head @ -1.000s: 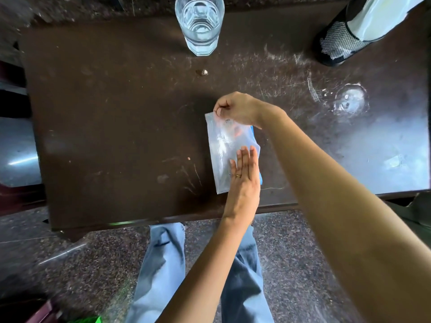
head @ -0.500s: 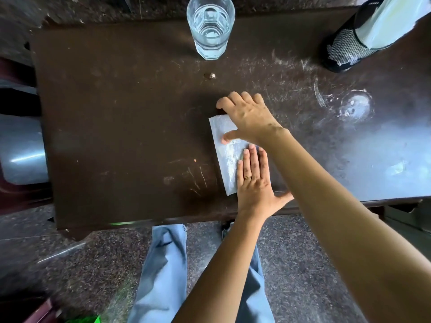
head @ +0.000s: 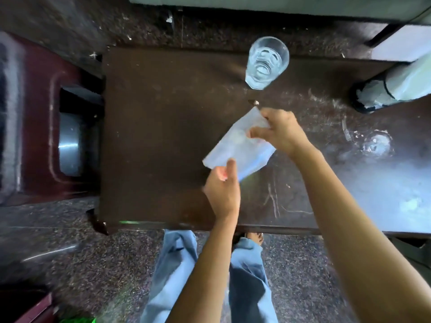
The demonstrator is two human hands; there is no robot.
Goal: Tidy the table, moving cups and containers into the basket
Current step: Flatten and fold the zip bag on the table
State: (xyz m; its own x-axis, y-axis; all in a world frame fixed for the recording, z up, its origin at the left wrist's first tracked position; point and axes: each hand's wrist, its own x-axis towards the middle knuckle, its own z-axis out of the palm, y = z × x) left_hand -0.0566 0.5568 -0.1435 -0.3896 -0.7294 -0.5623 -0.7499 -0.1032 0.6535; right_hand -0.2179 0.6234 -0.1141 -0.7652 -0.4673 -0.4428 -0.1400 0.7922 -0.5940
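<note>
Clear plastic pouch [head: 235, 145], seemingly limp and light, held over the table's [head: 151, 136] middle, left hand [head: 222, 194] and right hand [head: 279, 131] pinching opposite ends; fragile water glass [head: 265, 64] stands at the far edge.

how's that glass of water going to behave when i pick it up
The glass appears to hold water, so probably heavy for its size and apt to spill if tilted. Its smooth wall looks rigid but likely slippery and breakable. It stands upright near the far edge of the table, so a push could tip it off.
</note>
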